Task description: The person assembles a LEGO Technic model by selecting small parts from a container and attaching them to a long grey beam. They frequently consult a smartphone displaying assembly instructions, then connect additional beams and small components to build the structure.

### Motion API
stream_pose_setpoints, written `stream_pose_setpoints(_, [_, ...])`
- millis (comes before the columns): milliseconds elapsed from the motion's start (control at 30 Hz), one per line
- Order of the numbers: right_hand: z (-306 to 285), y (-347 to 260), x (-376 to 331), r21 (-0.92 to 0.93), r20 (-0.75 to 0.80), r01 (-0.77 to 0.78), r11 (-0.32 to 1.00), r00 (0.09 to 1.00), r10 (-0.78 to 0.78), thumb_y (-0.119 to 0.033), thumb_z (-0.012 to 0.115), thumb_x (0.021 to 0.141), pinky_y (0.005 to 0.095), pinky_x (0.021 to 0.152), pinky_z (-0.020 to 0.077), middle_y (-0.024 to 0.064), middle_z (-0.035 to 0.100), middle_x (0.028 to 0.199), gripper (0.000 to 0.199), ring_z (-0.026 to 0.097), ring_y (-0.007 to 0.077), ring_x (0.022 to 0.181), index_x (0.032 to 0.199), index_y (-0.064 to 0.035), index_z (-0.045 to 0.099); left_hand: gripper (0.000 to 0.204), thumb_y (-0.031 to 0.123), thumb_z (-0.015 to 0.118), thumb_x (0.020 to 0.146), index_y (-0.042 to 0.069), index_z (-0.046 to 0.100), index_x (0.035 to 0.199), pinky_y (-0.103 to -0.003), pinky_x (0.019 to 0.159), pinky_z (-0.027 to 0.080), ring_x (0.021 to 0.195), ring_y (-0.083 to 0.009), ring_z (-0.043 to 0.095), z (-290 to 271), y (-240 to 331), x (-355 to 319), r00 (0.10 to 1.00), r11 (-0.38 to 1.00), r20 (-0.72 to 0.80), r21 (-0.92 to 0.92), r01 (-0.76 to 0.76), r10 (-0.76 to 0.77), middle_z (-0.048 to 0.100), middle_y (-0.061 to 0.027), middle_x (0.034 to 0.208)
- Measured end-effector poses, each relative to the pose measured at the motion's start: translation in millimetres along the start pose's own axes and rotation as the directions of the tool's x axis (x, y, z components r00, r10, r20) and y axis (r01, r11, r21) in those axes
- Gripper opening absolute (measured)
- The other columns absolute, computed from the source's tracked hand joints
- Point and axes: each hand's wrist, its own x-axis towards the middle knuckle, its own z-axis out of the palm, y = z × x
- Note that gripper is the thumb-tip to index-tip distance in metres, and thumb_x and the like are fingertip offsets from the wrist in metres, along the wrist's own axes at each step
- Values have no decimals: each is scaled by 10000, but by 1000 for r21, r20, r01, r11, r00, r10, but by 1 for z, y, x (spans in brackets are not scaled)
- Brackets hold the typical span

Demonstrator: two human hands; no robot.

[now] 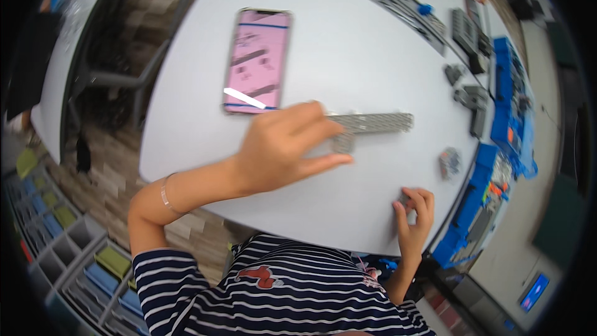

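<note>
Left of the table's middle, my left hand [283,146] has its thumb and index finger around the left end of a grey perforated beam [382,122]. A small grey perforated block [342,143] lies against the beam's lower side, between those fingertips. Whether the block is fixed to the beam is blurred. My right hand [415,216] rests near the table's right front edge, its thumb and fingers closed on a small grey piece [404,200], mostly hidden. Beyond my left hand lies a phone [256,59] showing dark shapes on a pink screen.
On the white table [199,81], a small clear bag of parts [449,163] lies to the right. Grey parts [474,106] and long grey strips [398,12] lie farther back. Blue trays [465,208] line the right edge. Drawers with coloured bins [106,267] stand lower left.
</note>
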Motion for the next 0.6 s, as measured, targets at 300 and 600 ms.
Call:
stream_pose_setpoints(300, [-31,-8,98,-93,36,243,966,970,-240,-14,862,852,276,716,492,98,702,1107,347,615,164,819,1185,-27,766,366,280,978,742,52,747,912,-309,526,461,619,-175,583,4,-7,30,997,992,1,101,-73,73,615,-36,793])
stream_pose_setpoints(600, [-30,-24,316,-224,-30,496,839,857,-515,-180,793,963,321,755,497,47,732,959,159,611,164,844,1058,-56,821,387,280,1005,717,69,763,933,-274,540,461,641,-144,587,12,-15,14,998,998,67,61,-1,-3,612,-23,781])
